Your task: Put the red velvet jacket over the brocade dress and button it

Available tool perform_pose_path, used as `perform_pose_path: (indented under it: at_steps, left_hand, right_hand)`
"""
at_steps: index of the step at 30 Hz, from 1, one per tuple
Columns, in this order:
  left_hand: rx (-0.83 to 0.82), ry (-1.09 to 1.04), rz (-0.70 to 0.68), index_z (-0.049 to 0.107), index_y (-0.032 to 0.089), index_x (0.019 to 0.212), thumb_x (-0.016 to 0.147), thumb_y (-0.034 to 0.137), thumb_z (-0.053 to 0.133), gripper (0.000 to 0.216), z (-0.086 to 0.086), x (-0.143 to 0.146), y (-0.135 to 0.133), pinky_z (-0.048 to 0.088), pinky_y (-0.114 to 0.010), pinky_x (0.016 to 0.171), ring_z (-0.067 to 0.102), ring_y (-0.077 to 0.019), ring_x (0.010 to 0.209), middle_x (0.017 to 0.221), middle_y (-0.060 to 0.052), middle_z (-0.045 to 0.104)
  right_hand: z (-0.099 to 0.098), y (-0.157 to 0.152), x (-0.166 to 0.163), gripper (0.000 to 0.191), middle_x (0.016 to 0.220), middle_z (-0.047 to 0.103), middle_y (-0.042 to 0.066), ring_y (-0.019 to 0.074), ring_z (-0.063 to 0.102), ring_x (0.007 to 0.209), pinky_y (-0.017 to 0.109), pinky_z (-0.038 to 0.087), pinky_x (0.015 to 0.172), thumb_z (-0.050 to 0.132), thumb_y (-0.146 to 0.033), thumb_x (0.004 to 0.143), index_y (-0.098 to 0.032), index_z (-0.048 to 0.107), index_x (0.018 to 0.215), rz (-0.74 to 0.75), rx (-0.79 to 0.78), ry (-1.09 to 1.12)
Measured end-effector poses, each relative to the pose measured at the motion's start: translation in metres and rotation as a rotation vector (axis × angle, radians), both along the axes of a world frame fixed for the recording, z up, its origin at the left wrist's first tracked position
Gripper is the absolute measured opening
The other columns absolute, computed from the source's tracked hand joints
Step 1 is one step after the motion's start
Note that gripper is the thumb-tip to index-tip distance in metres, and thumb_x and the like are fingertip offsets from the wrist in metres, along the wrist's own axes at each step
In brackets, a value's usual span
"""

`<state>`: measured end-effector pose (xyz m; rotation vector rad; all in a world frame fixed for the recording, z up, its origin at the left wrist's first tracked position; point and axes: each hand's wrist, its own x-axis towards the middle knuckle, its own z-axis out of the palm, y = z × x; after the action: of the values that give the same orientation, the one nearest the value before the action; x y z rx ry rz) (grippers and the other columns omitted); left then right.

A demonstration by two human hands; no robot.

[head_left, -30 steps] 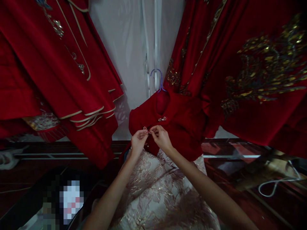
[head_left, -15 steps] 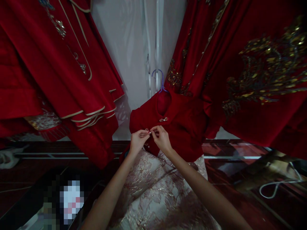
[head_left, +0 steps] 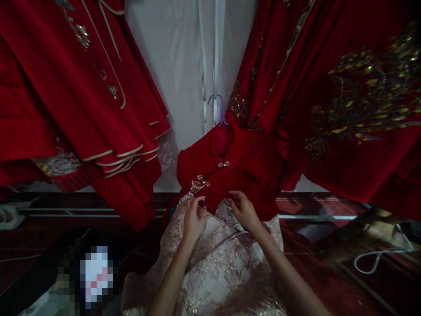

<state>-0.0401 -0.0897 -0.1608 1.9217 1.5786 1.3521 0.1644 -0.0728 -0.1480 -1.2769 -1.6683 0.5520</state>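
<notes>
Loosely, the left hand (head_left: 194, 218) and right hand (head_left: 245, 211) hold fingers apart — near the red garment's (head_left: 255, 175) fan-shaped ornament (head_left: 198, 185).

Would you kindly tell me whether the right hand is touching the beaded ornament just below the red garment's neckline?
Apart: the head view shows a stretch of red fabric between the right hand and the beaded ornament.

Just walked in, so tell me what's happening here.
A person has a red garment on a purple hanger before them. The left hand, fingers parted, is just below a beaded ornament; the right hand, also open, is apart from the left, near the garment's lower edge. Whether either touches it is unclear.
</notes>
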Motion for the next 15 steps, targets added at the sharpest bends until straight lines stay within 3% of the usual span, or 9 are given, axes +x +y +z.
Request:
perform_pose_path:
  at_steps: [5, 15]
  left_hand:
    - [-0.031, 0.19, 0.102, 0.052, 0.021, 0.117, 0.074, 0.016, 0.055, 0.044, -0.003, 0.017, 0.008, 0.04, -0.044, 0.089, 0.053, -0.0271, 0.1, 0.106, -0.011, 0.057]
    - [0.008, 0.437, 0.164, 0.049, 0.019, 0.12, 0.079, 0.012, 0.047, 0.042, -0.017, 0.024, 0.011, 0.036, -0.042, 0.09, 0.048, -0.0263, 0.105, 0.112, -0.012, 0.053]
  right_hand:
    - [-0.023, 0.011, -0.015, 0.033, 0.111, 0.048, 0.014, 0.0224, 0.054, 0.094, 0.045, 0.049, 0.084, 0.048, -0.022, 0.082, -0.017, 0.043, 0.114, -0.042, 0.05, -0.003]
    - [-0.032, 0.02, -0.018, 0.022, 0.089, 0.055, 0.006, 0.0184, 0.054, 0.079, 0.035, 0.049, 0.073, 0.05, -0.016, 0.076, -0.02, 0.045, 0.097, -0.011, 0.006, -0.032]
